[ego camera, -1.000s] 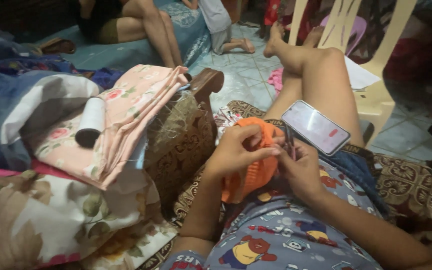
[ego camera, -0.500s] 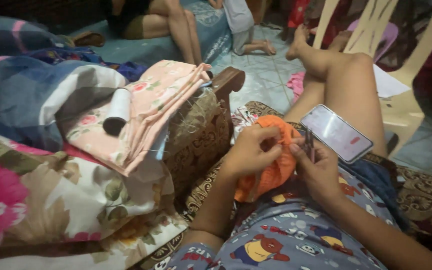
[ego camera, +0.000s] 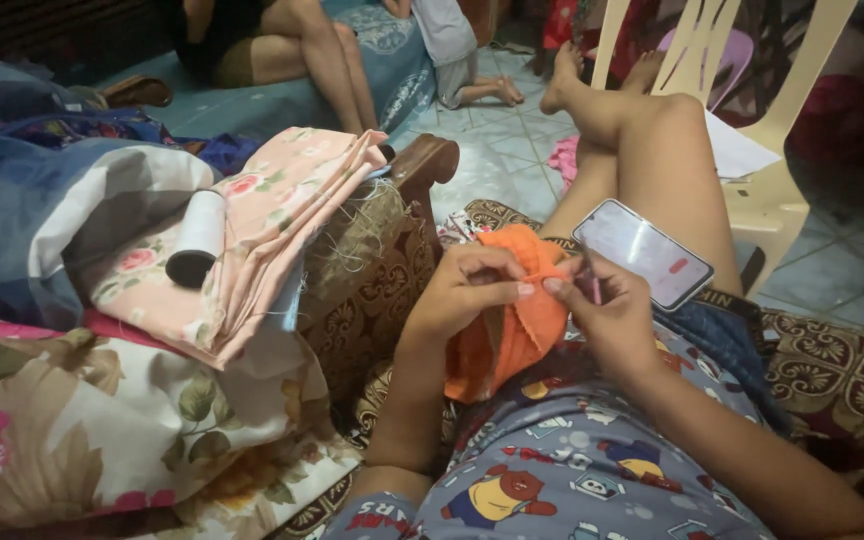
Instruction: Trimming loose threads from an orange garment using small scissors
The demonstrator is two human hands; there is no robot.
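Pinching the orange cloth point(ego camera: 512, 320) at its top edge, left hand point(ego camera: 467, 290) and right hand point(ego camera: 607, 315) meet fingertip to fingertip; cloth hangs lengthwise downward beneath them onto the lap.

Dim indoor light, warm and soft, with no hard shadows. The brightest spots are the tiled floor point(ego camera: 492, 150) at twelve o'clock and the glowing phone point(ego camera: 642, 250) at two o'clock, which shows mild glare. Corners at ten and four o'clock sink into dark. Hands are slightly soft; edges look stretched.
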